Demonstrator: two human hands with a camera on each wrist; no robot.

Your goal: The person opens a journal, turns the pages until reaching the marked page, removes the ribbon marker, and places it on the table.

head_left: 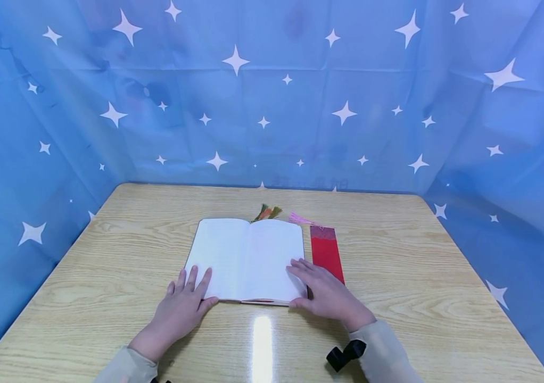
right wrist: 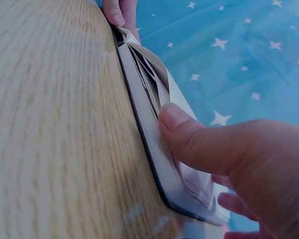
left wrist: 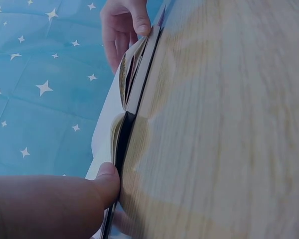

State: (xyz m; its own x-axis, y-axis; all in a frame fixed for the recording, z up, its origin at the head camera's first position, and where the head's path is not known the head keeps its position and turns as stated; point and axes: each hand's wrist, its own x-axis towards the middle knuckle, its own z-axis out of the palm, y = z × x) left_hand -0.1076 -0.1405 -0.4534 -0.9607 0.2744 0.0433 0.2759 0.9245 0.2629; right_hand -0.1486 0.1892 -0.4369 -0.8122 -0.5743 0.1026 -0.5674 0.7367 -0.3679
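Note:
A notebook (head_left: 221, 255) lies spread on the wooden table, its pages facing up. My left hand (head_left: 183, 308) rests at its lower left corner, fingers extended over the page; its thumb touches the bottom edge in the left wrist view. On the right side, my right hand (head_left: 322, 292) lays its fingers on the page. Its thumb (right wrist: 177, 119) touches the page edges, where the leaves stand slightly apart. Green and orange tassels (head_left: 267, 213) stick out past the notebook's top edge. Beside the right hand lies a red bookmark (head_left: 326, 252) with a pink tassel (head_left: 301, 218), its lower end partly hidden.
The pale wooden table (head_left: 123, 255) reaches back to a blue curtain (head_left: 262, 96) with white stars, which also hangs along both sides. A black device (head_left: 346, 355) sits at the right wrist. Light reflects off the tabletop below the notebook.

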